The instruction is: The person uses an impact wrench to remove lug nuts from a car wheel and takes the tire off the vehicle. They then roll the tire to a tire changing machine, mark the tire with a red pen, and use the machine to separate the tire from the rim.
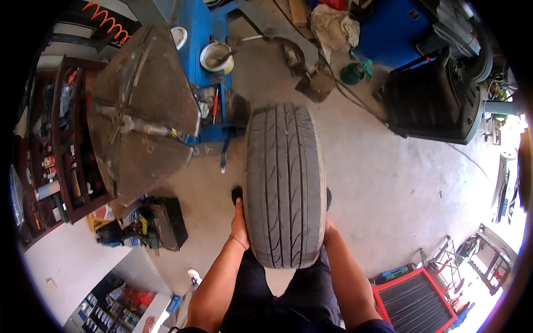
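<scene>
A black car tire [286, 183] stands upright in front of my legs, its grooved tread facing up at me. My left hand [239, 225] presses against its left sidewall, thumb pointing forward along the edge. On the opposite side my right hand [331, 232] grips the right sidewall, its fingers mostly hidden by the tire. Both arms reach down and hold the tire between the palms. Whether its lower edge touches the floor cannot be seen.
To the left is a tire-changing machine with a worn metal turntable [147, 119] and blue body. A white tub with a brush [217, 57] sits on it. A black machine [430, 100] stands far right, a red-framed black panel [415, 302] lower right. A cable crosses the concrete floor [388, 183].
</scene>
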The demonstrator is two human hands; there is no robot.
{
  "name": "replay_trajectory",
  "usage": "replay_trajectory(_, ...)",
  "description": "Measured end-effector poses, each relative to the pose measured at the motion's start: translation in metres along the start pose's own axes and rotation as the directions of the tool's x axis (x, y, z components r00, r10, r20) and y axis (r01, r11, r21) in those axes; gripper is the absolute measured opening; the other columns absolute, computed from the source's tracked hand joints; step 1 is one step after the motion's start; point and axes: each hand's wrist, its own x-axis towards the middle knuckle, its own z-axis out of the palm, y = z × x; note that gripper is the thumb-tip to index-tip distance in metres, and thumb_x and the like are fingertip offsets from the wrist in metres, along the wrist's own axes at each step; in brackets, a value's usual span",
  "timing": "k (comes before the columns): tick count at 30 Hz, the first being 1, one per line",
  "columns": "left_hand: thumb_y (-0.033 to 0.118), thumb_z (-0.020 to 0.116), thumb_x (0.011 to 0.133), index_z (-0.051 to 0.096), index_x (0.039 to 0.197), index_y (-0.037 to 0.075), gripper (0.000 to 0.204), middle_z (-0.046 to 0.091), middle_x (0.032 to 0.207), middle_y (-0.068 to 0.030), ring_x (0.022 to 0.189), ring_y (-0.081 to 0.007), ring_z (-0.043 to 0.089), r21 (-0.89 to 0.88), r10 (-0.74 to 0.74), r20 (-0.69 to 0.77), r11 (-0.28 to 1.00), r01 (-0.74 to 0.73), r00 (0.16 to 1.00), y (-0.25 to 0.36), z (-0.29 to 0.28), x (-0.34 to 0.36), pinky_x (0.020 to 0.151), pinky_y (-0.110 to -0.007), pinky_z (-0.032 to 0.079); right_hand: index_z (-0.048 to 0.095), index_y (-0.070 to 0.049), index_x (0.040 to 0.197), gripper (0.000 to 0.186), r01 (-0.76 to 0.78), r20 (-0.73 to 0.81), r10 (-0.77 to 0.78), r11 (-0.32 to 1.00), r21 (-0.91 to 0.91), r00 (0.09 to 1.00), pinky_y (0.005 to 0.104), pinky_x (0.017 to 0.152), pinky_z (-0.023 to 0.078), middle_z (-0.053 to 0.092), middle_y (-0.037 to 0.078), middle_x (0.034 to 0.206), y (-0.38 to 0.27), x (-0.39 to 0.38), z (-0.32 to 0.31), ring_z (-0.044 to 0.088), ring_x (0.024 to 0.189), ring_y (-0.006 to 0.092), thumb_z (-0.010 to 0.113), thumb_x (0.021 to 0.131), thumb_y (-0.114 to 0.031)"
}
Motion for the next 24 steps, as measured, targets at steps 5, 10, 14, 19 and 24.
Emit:
replay_trajectory(5,0.049,0.049,0.096,0.045,0.143,-0.006,0.073,0.045,0.144,-0.0331,0.138,-0.0431,0.042,0.813,0.836,0.407,-0.149,-0.563,0.368,0.055,0.087,-0.015,0.116,-0.048,0.032,0.061,-0.002,0.133,0.053,-0.047,-0.076,0.044,0.998,-0.041,0.996,0.0413,0.096,0.056,0.070,0.017,0.122,-0.070,0.023,0.038,0.070,0.104,0.0286,0.046,0.103,-0.043)
replay_trajectory(10,0.043,0.056,0.089,0.052,0.146,0.012,0.064,0.044,0.154,-0.0198,0.144,-0.0359,0.038,0.687,0.557,0.722,-0.646,-0.333,0.411,0.085,0.163,-0.018,0.120,-0.058,0.020,0.063,0.001,0.128,0.061,0.097,-0.267,-0.096,0.995,-0.010,0.959,0.0458,0.091,0.053,0.071,0.019,0.116,-0.095,0.062,0.051,0.069,0.101,0.0321,0.051,0.100,-0.052)
replay_trajectory(14,0.042,0.054,0.094,0.051,0.146,0.013,0.060,0.043,0.155,-0.0174,0.144,-0.0344,0.038,0.609,0.542,0.790,-0.747,-0.268,0.285,0.111,0.158,0.028,0.119,-0.057,0.023,0.056,0.005,0.136,0.074,0.215,-0.451,-0.548,0.771,-0.600,0.705,0.0385,0.103,0.045,0.065,0.026,0.129,-0.050,0.051,0.034,0.062,0.120,0.0358,0.063,0.092,-0.055)
replay_trajectory(19,0.032,0.054,0.095,0.054,0.143,0.010,0.053,0.049,0.150,-0.0191,0.140,-0.0352,0.043,0.611,0.549,0.791,-0.720,-0.328,0.270,0.148,0.178,0.041,0.116,-0.054,0.028,0.052,0.001,0.142,0.076,0.233,-0.266,-0.483,0.746,-0.624,0.834,0.0412,0.113,0.038,0.052,0.027,0.144,-0.022,0.075,0.010,0.050,0.134,0.0398,0.065,0.090,-0.054)
replay_trajectory(24,0.038,0.042,0.104,0.044,0.147,-0.001,0.058,0.046,0.150,-0.0237,0.139,-0.0365,0.044,0.855,0.939,0.055,0.131,-0.503,0.338,0.106,0.163,-0.016,0.117,-0.042,0.031,0.045,-0.016,0.150,0.073,0.066,-0.302,-0.376,0.713,-0.698,0.876,0.0444,0.112,0.040,0.050,0.027,0.145,-0.021,0.141,-0.013,0.049,0.135,0.0401,0.069,0.088,-0.045)
